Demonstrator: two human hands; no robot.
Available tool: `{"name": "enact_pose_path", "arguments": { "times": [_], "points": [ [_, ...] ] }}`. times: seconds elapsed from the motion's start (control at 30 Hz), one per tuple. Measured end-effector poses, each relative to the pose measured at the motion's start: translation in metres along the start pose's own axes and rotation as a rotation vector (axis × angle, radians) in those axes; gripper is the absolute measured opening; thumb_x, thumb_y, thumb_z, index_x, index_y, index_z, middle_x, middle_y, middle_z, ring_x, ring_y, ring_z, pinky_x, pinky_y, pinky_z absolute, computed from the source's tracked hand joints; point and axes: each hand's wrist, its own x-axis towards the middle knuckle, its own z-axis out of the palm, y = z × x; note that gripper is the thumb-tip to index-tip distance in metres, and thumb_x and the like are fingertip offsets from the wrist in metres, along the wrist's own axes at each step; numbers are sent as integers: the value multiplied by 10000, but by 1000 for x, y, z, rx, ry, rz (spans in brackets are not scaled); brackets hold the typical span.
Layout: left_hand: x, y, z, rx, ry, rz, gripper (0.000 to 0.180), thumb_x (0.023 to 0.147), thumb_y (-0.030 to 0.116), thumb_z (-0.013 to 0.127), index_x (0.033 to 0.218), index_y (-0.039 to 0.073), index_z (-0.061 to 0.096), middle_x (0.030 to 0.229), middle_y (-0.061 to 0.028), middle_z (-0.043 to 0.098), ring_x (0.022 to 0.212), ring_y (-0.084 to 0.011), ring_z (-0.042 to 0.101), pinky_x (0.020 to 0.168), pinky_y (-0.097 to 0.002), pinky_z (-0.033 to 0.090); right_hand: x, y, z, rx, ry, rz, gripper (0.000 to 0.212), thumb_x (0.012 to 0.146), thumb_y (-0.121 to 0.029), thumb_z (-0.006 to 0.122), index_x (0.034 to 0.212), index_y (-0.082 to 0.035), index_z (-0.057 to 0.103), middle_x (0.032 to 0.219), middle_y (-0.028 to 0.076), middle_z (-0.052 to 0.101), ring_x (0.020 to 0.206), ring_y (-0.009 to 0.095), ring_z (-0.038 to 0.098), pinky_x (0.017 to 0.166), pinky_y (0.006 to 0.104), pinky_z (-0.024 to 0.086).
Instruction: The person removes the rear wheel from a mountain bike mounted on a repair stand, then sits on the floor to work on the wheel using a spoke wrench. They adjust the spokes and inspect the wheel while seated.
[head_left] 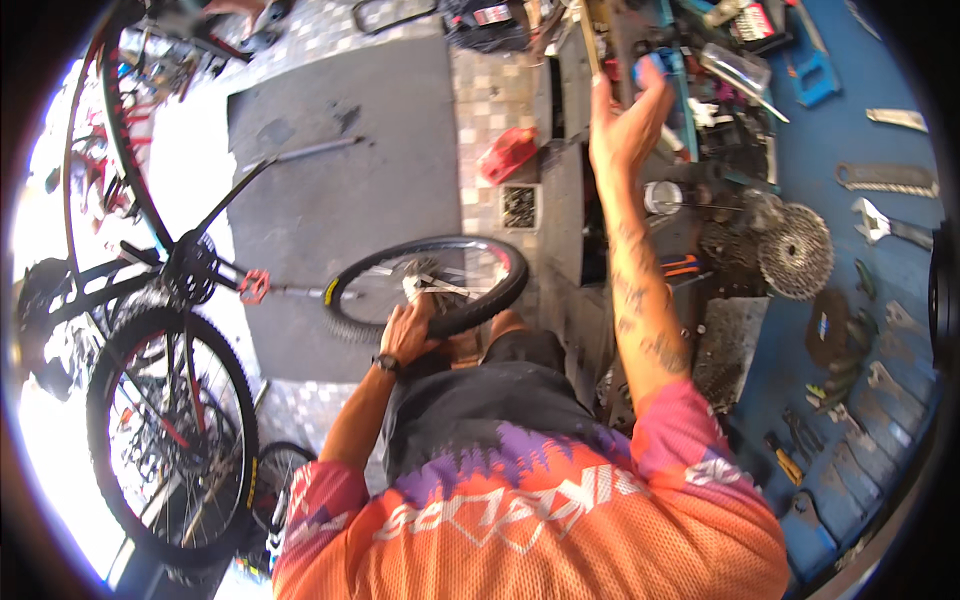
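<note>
My left hand [405, 332], with a dark watch on its wrist, is closed on the near rim of a bicycle wheel [512, 282]. The wheel has a black knobbly tyre and leans tilted at my knees, its hub and sprockets showing in the middle. Stretched far over the workbench on the right is my right hand [628, 125], thumb and fingers apart. Its fingertips are beside a small blue thing [652, 66] whose kind I cannot make out. A thin, light-coloured stick [588, 38] lies just beyond the thumb.
On my left hangs a bicycle frame with another wheel [100, 420] and a red pedal [255, 287]. A grey mat [340, 190] covers the tiled floor. A red container [508, 155] stands near the bench. Cassette sprockets [796, 250] and an adjustable wrench [885, 222] are by the blue tool board [810, 150].
</note>
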Motion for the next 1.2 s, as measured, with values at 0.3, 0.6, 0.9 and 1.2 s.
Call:
{"name": "enact_pose_path", "arguments": {
  "times": [0.3,0.6,0.9,1.2],
  "points": [
    [95,-58,-58,-263,18,52,511,901,546,748,1082,69,777,1123,-108,637,1037,-328,650,900,-481,536,-338,-75,24,123,-852,757,290,1024,-267,690,1170,-17,693,1180,186,730,1104,378,694,939,463,534],
    [290,-470,54,-225,385,-458,211,1009,212,606,1024,60,752,1007,-180,689,982,-417,681,830,-509,563,-370,-78,78,-126,-408,962,222,988,-147,707,1143,7,749,1165,147,741,1066,271,700,962,409,547],
    [501,-727,268,129,286,-338,619,969,151,604,1560,71,439,1570,-128,472,1353,-360,551,1001,-494,578,-362,-65,28,-543,-351,1281,628,1140,-482,370,1302,69,624,1071,153,696,1073,250,641,1047,408,458],
    [576,-771,321,145,294,-265,311,1077,197,435,1283,113,652,1301,-134,683,1211,-353,671,1002,-492,572,-395,-90,-6,-737,-644,1022,462,1136,-378,408,1136,16,649,974,105,645,928,204,624,927,356,488]
  ]
}}
